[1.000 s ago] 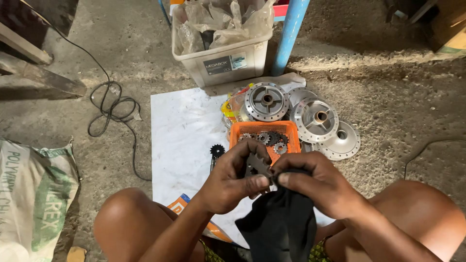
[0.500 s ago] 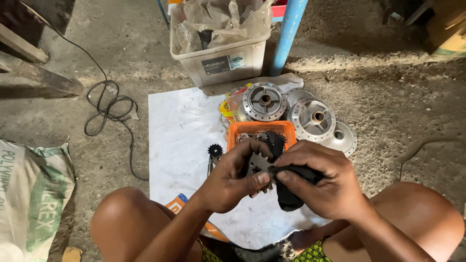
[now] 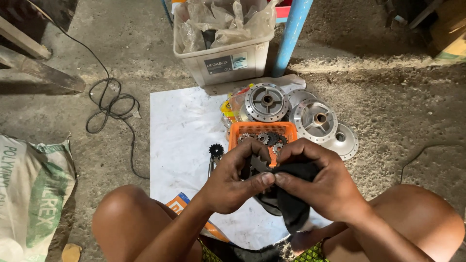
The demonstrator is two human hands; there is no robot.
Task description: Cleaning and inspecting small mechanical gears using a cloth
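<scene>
My left hand [image 3: 233,182] and my right hand [image 3: 323,182] meet over a white sheet [image 3: 184,131], in front of my knees. Between the fingers sits a small dark toothed metal part [image 3: 258,165], mostly hidden, gripped by my left hand. My right hand grips a black cloth [image 3: 291,204] pressed against that part; the cloth hangs down below the hands. Just beyond the hands stands an orange basket [image 3: 262,130] holding several small sprockets. A single black sprocket [image 3: 216,150] lies on the sheet left of the basket.
Round metal hubs [image 3: 266,102] and discs [image 3: 318,119] lie behind the basket. A grey plastic box [image 3: 223,63] with crumpled plastic stands further back beside a blue pole [image 3: 291,34]. A black cable [image 3: 109,104] coils on the concrete at left; a printed sack [image 3: 31,194] lies near my left knee.
The black cloth, hanging long below my hands a second ago, is now bunched in my right hand around the toothed part. Both hands stay together in the same spot.
</scene>
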